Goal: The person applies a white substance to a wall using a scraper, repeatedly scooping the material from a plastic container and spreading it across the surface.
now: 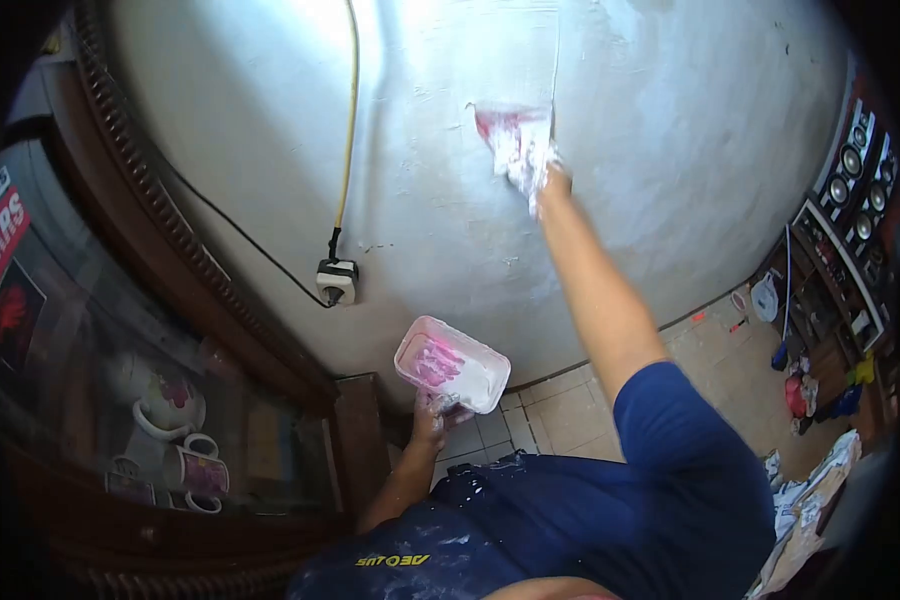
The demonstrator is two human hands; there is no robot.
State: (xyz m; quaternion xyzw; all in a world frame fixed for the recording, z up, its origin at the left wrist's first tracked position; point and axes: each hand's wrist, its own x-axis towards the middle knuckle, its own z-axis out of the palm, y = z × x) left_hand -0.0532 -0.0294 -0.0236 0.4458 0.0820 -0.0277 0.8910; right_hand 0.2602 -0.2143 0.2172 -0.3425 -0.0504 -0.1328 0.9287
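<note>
My left hand (432, 418), smeared with white, is closed on a rectangular plastic tub (500, 368) and holds it up low in front of the wall. White paste with pink patches (445, 365) coats the inside of the tub. At the end of my outstretched arm, my right hand (550, 180) grips a wide putty knife (515, 128). Its reddish blade is partly covered in white paste and lies at the wall (650, 150); motion blurs it a little. My right fingers are partly hidden by paste and the tool.
A socket box (337, 283) with a yellow cable (351, 120) and a black cord hangs on the wall. Left stands a dark wooden glass-fronted cabinet (160, 240) containing mugs. Speakers (850, 160) and a shelf stand right, with loose things on the tiled floor (570, 415).
</note>
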